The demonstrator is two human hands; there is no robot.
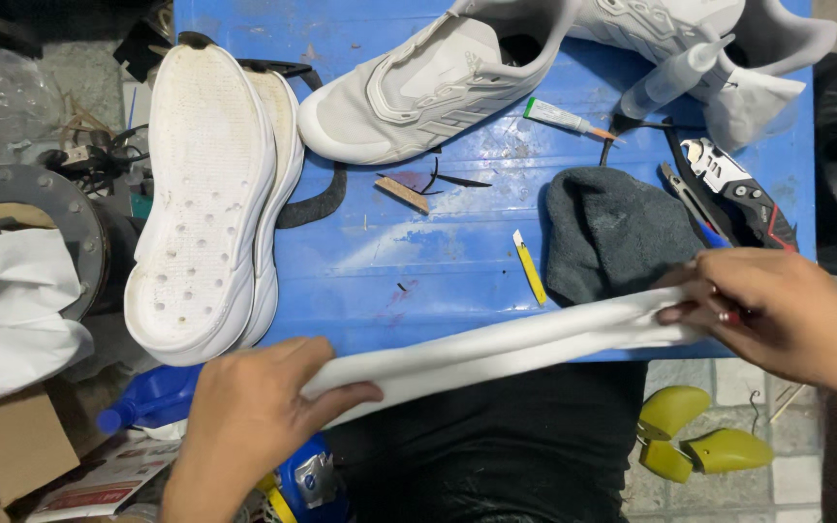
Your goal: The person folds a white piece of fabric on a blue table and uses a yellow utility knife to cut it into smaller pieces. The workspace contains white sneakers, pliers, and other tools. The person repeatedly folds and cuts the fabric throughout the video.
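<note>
We see a blue painted table (457, 261) with scuffed paint. On it lie two white rubber shoe soles (210, 194), bottoms up, and a white mesh sneaker (418, 92). At its near edge we hold a long white foam strip (506, 344): our left hand (249, 412) fingers are clamped on one end, our right hand (777, 310) fingers pinch the other, beside a grey felt cloth (612, 232).

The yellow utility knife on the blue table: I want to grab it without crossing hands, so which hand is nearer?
Right. The right hand lies past the grey cloth from the yellow utility knife; the left hand is farther, lower left.
</note>
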